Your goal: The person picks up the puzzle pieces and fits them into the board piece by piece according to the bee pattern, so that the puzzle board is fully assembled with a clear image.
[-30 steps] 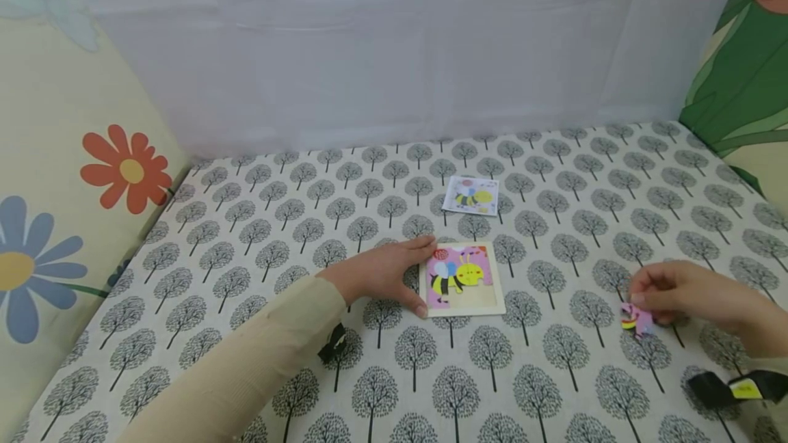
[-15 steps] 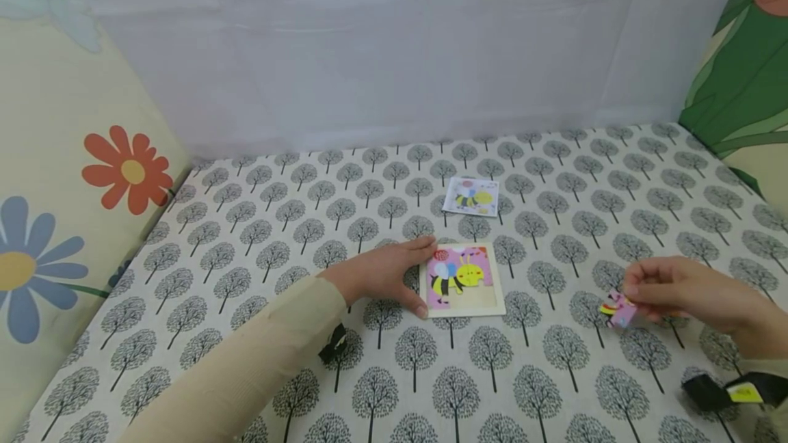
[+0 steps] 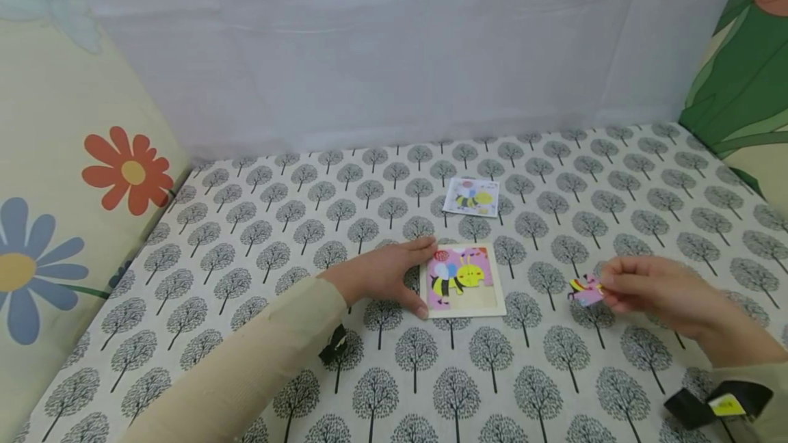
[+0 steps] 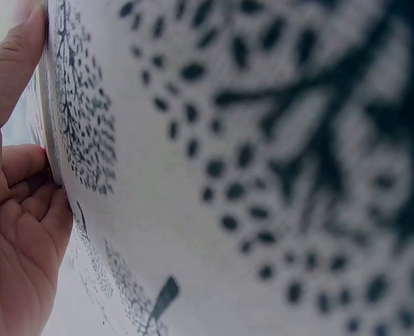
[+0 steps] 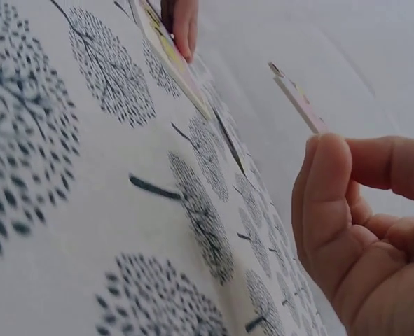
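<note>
My left hand (image 3: pixel 388 275) rests at the left side of a square puzzle board (image 3: pixel 500 299), its thumb and index finger spread and touching near the left corners. A bee picture fills much of the board; bare pale wood shows at its lower right. To the right of the board, my right hand (image 3: pixel 646 289) pinches a pink puzzle piece (image 3: pixel 589 292) with yellow and black marks between thumb and fingers. In the right wrist view, this puzzle piece (image 5: pixel 301 105) is seen edge-on, raised off the cloth. The left wrist view shows the left hand (image 4: pixel 21 231) against the board's edge.
Beyond the board lies a small card (image 3: pixel 471 197) with the same bee picture. A tree-patterned cloth (image 3: pixel 258 347) covers the table. A white sheet (image 3: pixel 345 60) hangs at the back, with flower-printed panels on both sides.
My right hand has moved left with the pink puzzle piece, closer to the board, and the piece has turned in the fingers. My left hand and the board have stayed put.
</note>
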`<action>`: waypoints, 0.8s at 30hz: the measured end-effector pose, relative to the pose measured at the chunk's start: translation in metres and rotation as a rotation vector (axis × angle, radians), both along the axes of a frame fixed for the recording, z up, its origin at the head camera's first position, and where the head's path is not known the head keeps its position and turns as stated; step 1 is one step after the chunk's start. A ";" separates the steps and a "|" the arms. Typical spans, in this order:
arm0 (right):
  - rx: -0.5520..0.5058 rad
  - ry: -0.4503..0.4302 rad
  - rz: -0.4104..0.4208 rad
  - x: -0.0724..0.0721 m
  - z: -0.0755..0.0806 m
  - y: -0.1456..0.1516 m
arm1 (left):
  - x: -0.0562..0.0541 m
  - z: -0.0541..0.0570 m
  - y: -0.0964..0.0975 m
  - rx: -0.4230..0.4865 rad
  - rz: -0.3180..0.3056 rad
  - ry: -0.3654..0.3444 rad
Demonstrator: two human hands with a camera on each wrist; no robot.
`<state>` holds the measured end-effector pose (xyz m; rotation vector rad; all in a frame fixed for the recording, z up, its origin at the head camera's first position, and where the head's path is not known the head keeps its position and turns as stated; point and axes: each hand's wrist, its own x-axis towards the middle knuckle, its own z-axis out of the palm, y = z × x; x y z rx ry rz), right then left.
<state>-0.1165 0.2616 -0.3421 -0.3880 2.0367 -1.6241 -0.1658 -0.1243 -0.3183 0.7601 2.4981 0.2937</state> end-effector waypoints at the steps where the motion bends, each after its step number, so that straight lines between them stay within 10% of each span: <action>1: -0.005 -0.008 -0.009 0.000 0.000 -0.002 | 0.000 0.000 0.000 0.000 0.000 0.001; 13: -0.205 -0.118 -0.115 0.001 0.001 -0.030 | 0.001 0.001 0.000 -0.009 -0.004 0.008; 24: -0.139 -0.125 -0.196 0.002 0.008 -0.065 | 0.001 0.001 0.000 -0.004 -0.004 0.008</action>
